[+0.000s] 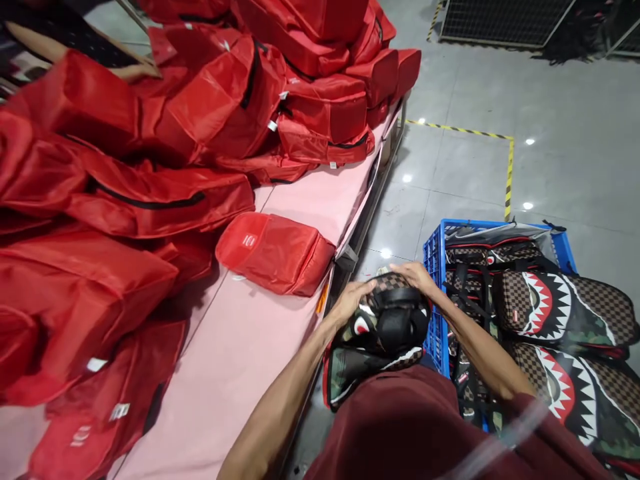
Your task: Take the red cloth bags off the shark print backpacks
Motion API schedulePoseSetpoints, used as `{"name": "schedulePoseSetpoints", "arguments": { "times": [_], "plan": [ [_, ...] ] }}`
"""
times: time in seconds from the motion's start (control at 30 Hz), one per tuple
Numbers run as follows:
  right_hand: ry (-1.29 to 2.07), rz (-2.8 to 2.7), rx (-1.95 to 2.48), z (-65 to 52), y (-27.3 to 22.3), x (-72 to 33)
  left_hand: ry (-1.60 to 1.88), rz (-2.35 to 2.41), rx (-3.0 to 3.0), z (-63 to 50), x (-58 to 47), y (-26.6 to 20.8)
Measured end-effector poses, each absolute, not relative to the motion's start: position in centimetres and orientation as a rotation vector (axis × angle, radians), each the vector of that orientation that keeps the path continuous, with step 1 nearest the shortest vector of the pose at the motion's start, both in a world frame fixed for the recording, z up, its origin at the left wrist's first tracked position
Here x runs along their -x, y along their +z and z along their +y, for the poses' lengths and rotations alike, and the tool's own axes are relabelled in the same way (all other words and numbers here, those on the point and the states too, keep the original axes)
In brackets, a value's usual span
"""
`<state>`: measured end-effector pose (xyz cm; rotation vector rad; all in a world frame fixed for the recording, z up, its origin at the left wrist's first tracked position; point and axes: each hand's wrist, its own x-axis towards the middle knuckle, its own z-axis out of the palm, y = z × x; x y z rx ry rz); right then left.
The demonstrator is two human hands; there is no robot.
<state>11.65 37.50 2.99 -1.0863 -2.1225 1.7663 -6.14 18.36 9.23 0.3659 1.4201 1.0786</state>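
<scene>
Your left hand (pixel 354 299) and right hand (pixel 417 275) both clasp the far end of the checkered bag (pixel 389 328). It sits between worktop (pixel 240 373) and blue crate (pixel 434 257), the latter beside your right arm.

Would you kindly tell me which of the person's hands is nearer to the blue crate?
Right: the right hand is on the patterned bag, just left of the blue crate in view; the left hand is farther left, on the bag's left side.
</scene>
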Motion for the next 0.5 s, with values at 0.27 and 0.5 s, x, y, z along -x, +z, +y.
{"name": "schedulePoseSetpoints", "arguments": {
  "times": [0.27,0.5],
  "plan": [
    [1.663,-2.048,1.319,35.3,-1.4,-13.1,1.027,1.864,-0.770,18.2,2.1,6.7],
    [1.304,-1.887,1.478,35.1,-2.1,-17.8,0.955,1.925,-0.890,19.0,2.0,4.2]
  ]
}}
